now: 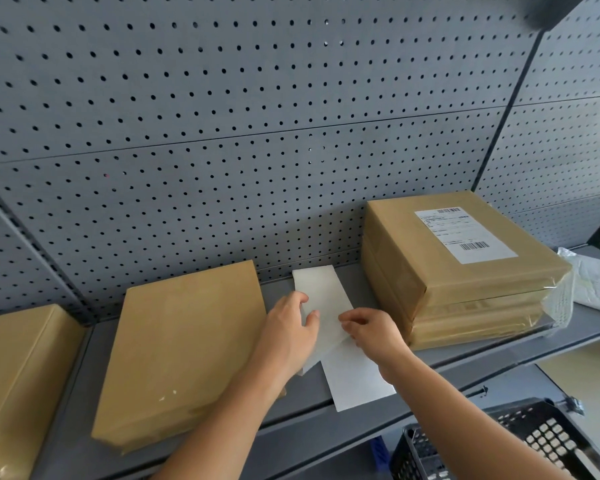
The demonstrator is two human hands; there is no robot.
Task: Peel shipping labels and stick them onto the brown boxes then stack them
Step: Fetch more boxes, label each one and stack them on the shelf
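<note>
White rectangular label sheet (326,299) lies on the grey metal shelf (326,417), in the gap between the flat brown paper-wrapped box (177,355) and the stack of brown boxes (465,282). Left hand (291,327) pins the sheet's left edge, thumb and fingers pinched on it. Right hand (371,332) pinches the sheet near its middle, fingertips closed on the paper. A second white sheet (357,382) sticks out below and under the hands toward the shelf front; can't tell if it's backing or a separate label. Stack on the right has a printed white shipping label with barcodes (465,235) on the top box, loose clear plastic film (561,299) at its right side. Another brown wrapped box (18,382) at far left. Grey perforated pegboard (257,116) behind. Black plastic lattice basket (499,445) at lower right, below the shelf.
</note>
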